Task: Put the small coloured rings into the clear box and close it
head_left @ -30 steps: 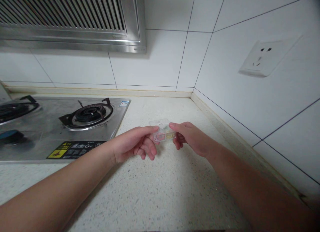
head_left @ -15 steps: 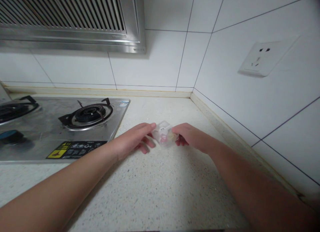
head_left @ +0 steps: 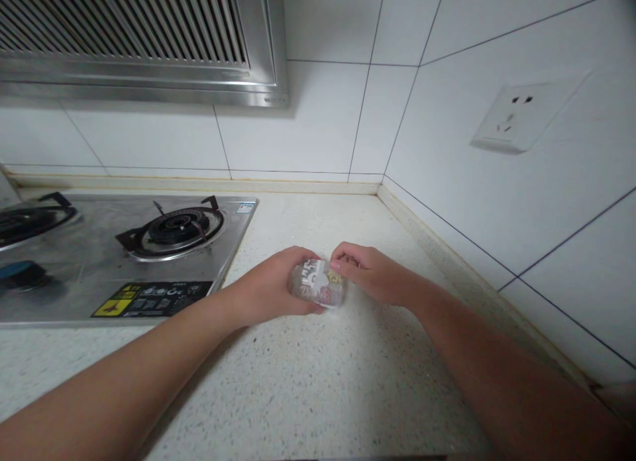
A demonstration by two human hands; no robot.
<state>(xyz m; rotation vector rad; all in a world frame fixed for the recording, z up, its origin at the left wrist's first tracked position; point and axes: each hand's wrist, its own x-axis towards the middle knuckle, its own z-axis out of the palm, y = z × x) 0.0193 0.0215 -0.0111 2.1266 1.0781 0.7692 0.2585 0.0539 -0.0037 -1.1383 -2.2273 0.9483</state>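
A small clear plastic box (head_left: 322,285) is on or just above the counter. It has a white label on top, with reddish and yellowish bits visible through it. My left hand (head_left: 283,282) wraps around its left side, thumb at the near edge and fingers at the far edge. At the box's far right corner, my right hand (head_left: 365,269) has its fingers curled and its thumb pressed against the top edge. What lies under the right fingertips is hidden.
A speckled white counter (head_left: 322,381) runs beneath my arms. To the left is a steel gas stove (head_left: 89,256) with burners and a knob. A range hood (head_left: 189,90) hangs above. The tiled right wall carries a socket (head_left: 511,116).
The box has tipped so its labelled top faces me more. My left hand went from touching its corner to wrapping around it. My right hand shifted slightly left, curling at the corner.
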